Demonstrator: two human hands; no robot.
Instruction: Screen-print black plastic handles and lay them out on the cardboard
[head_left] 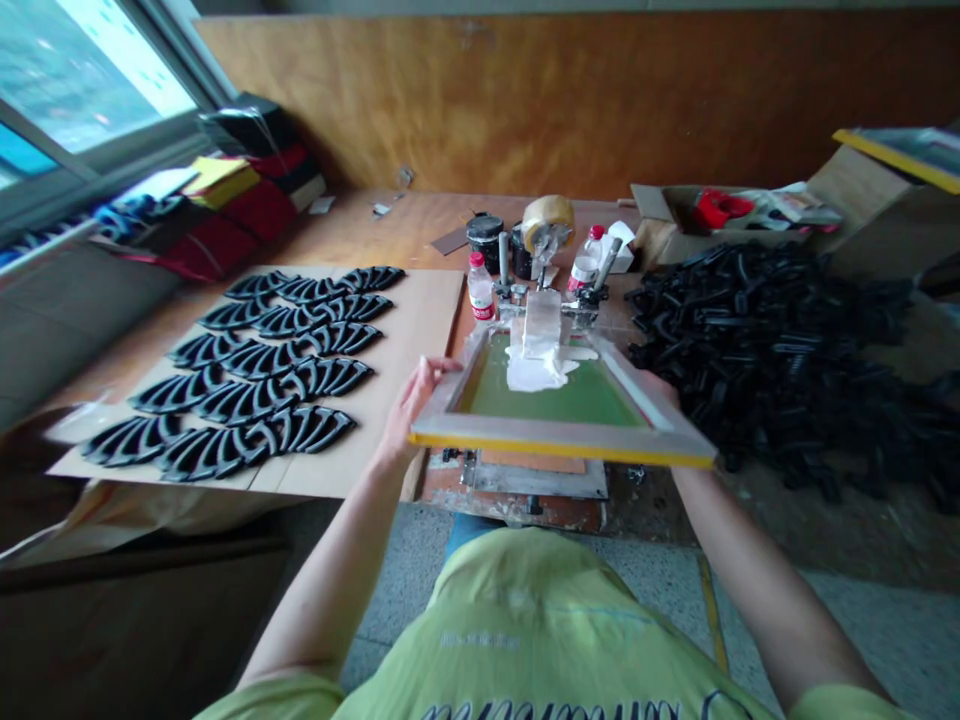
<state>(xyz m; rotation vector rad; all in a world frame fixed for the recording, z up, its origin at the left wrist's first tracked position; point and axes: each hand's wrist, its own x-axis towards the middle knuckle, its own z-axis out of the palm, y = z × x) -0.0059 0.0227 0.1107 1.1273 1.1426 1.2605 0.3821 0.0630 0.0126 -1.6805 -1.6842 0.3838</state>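
A screen printing frame point(555, 440) with a green mesh and a yellow front edge is tilted up in front of me, above a metal base plate point(536, 475). My left hand point(415, 400) grips its left side, fingers closed against the rim. My right hand point(661, 388) is at the right side, mostly hidden by the frame, and appears to grip it. White ink point(534, 372) lies pooled on the far part of the mesh. A pale, ink-smeared squeegee point(541, 322) stands in that pool. Behind it, metal clamps point(581, 312) meet the frame's far side.
Rows of black fan-shaped plastic parts point(262, 385) lie on cardboard point(416, 330) at left. Many black parts point(772, 350) are heaped at right. Beyond the frame stand red-capped bottles point(481, 290), a black jar point(484, 240) and a tape roll point(548, 222). A cardboard box point(694, 240) sits back right.
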